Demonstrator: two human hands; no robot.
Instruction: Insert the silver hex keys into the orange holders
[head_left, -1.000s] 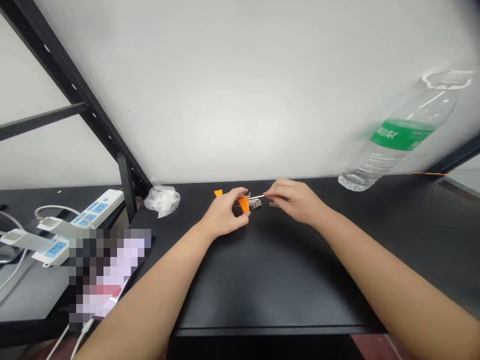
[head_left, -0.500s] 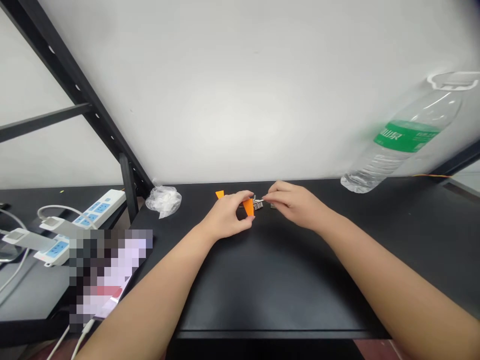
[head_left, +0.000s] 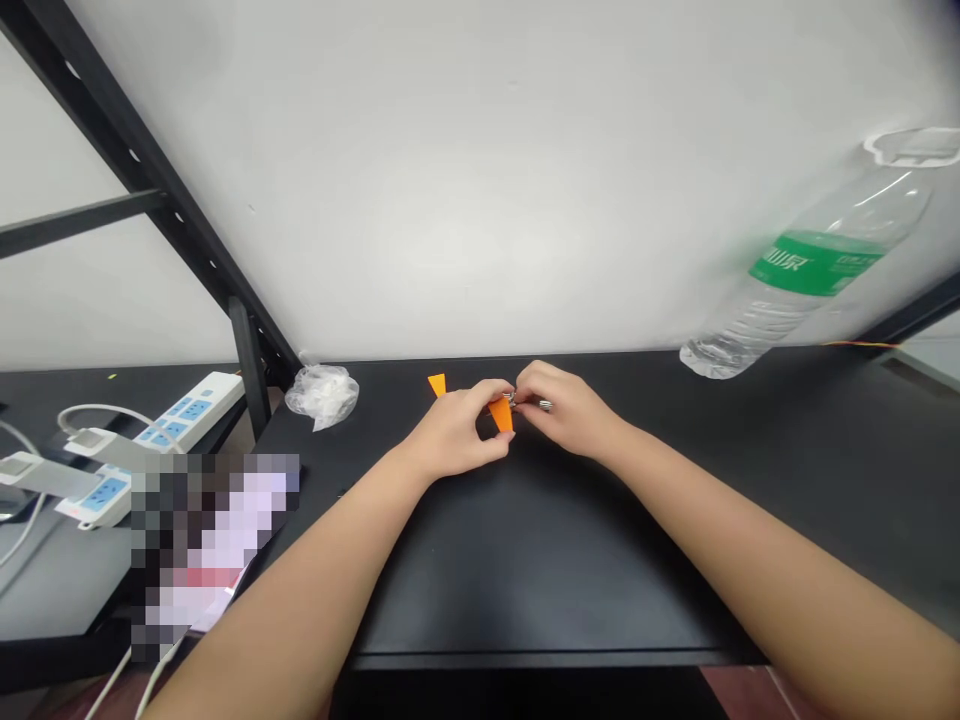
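Observation:
My left hand [head_left: 457, 433] grips an orange flat-sided piece [head_left: 501, 415] between thumb and fingers, above the black desk. Another orange tip [head_left: 437, 384] sticks out behind the same hand; whether both belong to one object I cannot tell. Close on the right, my right hand [head_left: 559, 408] is closed in a pinch at the edge of the orange piece. Small silvery metal parts [head_left: 511, 398] show between the two hands, and a short metal end [head_left: 545, 405] pokes out by the right fingers. What exactly the right fingers pinch is too small to name.
A crumpled clear plastic bag [head_left: 324, 395] lies on the black desk [head_left: 555, 570] at left. A large water bottle [head_left: 795, 270] with a green label stands at right by the wall. Further left are a white power strip [head_left: 187, 415] with plugs, a blurred-out screen [head_left: 232, 540] and a black metal frame [head_left: 150, 180].
My right hand has moved left, up against the orange piece, closing the gap between the hands. My left hand keeps its grip in nearly the same place. The view has shifted slightly.

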